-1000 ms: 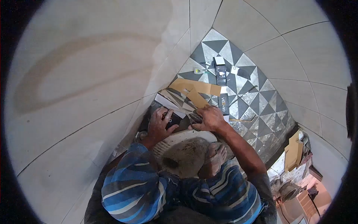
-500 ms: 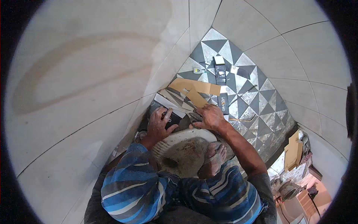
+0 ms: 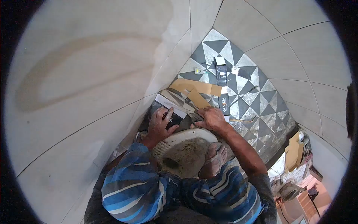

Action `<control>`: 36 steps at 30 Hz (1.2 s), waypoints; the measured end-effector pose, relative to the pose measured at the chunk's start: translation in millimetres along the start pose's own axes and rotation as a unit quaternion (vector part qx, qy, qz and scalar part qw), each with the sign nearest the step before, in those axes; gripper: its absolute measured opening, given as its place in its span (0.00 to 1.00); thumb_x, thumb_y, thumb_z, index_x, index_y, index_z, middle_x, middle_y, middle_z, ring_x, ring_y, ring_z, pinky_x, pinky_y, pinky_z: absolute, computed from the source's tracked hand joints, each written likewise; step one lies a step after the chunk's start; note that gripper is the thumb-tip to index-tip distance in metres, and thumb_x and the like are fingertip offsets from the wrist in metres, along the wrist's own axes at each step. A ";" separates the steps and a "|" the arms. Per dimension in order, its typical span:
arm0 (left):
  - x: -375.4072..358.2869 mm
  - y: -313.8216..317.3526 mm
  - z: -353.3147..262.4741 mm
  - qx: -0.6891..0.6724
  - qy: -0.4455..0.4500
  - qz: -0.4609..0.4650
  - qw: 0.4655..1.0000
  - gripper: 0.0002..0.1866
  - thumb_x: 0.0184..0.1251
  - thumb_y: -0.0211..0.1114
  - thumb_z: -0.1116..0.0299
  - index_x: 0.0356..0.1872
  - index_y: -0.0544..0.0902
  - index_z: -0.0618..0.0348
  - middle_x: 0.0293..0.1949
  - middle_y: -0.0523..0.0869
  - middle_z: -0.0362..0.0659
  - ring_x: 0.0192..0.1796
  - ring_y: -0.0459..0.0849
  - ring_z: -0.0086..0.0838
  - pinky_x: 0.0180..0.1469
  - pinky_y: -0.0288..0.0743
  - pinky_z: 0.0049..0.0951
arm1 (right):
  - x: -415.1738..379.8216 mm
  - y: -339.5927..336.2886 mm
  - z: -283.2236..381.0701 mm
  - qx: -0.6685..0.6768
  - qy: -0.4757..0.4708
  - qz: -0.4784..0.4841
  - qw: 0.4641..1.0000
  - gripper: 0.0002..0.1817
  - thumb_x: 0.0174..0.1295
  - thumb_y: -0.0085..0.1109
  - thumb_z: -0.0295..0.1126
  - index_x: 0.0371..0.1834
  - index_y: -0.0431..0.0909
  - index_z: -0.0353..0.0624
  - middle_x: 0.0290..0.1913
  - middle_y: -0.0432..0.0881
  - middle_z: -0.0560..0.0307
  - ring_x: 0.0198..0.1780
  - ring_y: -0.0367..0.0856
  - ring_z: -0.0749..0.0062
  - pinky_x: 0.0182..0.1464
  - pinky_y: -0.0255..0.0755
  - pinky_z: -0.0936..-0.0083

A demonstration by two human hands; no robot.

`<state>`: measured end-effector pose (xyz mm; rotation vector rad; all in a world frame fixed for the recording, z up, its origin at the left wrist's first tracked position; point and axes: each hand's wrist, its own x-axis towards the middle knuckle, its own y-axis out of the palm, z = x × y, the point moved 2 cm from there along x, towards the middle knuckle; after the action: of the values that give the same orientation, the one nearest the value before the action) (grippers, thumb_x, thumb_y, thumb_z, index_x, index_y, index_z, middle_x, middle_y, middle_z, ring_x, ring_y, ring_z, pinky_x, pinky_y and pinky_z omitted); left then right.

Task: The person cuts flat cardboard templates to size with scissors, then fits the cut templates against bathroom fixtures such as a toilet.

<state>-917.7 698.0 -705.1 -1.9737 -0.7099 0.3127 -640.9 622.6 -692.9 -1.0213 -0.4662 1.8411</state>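
My left hand (image 3: 160,125) rests on a black box (image 3: 178,121) with white lettering, its fingers apart and slightly bent. Beside that box lies a white strip (image 3: 169,104). My right hand (image 3: 210,118) is to the right, with its fingers curled at the edge of some thin material; what they grip is too small to make out. Just below both hands is the rim of a dirty white squat pan (image 3: 190,133). A brown cardboard piece (image 3: 197,99) lies beyond my right hand.
On the patterned tile floor (image 3: 261,112) lie a black box with GRANDIA lettering (image 3: 223,103), another dark box (image 3: 221,74), a small bottle (image 3: 198,71) and a dark packet (image 3: 244,72). Tiled walls meet around the corner. Cardboard (image 3: 293,152) stands at the right.
My right hand has shifted very slightly right and down. My left hand stays almost still on the black box.
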 end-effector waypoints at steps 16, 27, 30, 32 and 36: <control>0.2 1.3 2.6 -0.002 0.011 0.004 1.000 0.46 0.60 0.81 0.47 0.76 0.73 0.57 0.63 0.73 0.54 0.67 0.73 0.57 0.70 0.69 0.59 | 14.7 3.8 1.8 0.010 0.004 -0.002 1.000 0.40 0.53 0.71 0.71 0.47 0.86 0.41 0.42 0.87 0.39 0.51 0.87 0.42 0.56 0.77 0.49; -0.7 1.4 1.9 0.011 0.012 0.006 1.000 0.46 0.60 0.81 0.47 0.76 0.73 0.57 0.63 0.72 0.55 0.66 0.73 0.58 0.68 0.69 0.59 | 14.4 0.3 8.4 -0.024 0.014 0.011 1.000 0.39 0.55 0.71 0.71 0.49 0.87 0.42 0.42 0.89 0.40 0.51 0.88 0.42 0.54 0.78 0.48; 0.3 0.3 2.1 -0.005 0.015 0.000 1.000 0.46 0.60 0.81 0.47 0.76 0.73 0.57 0.63 0.73 0.55 0.66 0.74 0.57 0.67 0.70 0.59 | 16.3 5.7 4.9 -0.010 -0.007 -0.027 1.000 0.38 0.55 0.72 0.69 0.48 0.87 0.43 0.42 0.89 0.41 0.51 0.88 0.43 0.54 0.78 0.48; -1.2 2.6 3.4 0.010 0.011 0.007 1.000 0.46 0.59 0.81 0.48 0.75 0.73 0.57 0.62 0.73 0.55 0.66 0.74 0.57 0.67 0.71 0.59 | 17.7 4.0 4.2 -0.005 -0.006 -0.011 1.000 0.36 0.55 0.72 0.68 0.47 0.87 0.43 0.42 0.89 0.41 0.51 0.88 0.43 0.54 0.78 0.48; -0.1 1.0 2.2 0.011 0.011 0.006 1.000 0.46 0.59 0.82 0.47 0.75 0.74 0.56 0.62 0.73 0.55 0.66 0.74 0.57 0.68 0.71 0.59 | 15.8 3.2 4.1 0.024 -0.005 -0.004 1.000 0.34 0.59 0.71 0.64 0.49 0.86 0.41 0.43 0.88 0.37 0.52 0.87 0.41 0.58 0.76 0.47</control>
<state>-918.5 699.1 -707.1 -1.9596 -0.6776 0.3049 -649.2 635.2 -699.8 -0.9768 -0.4307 1.8425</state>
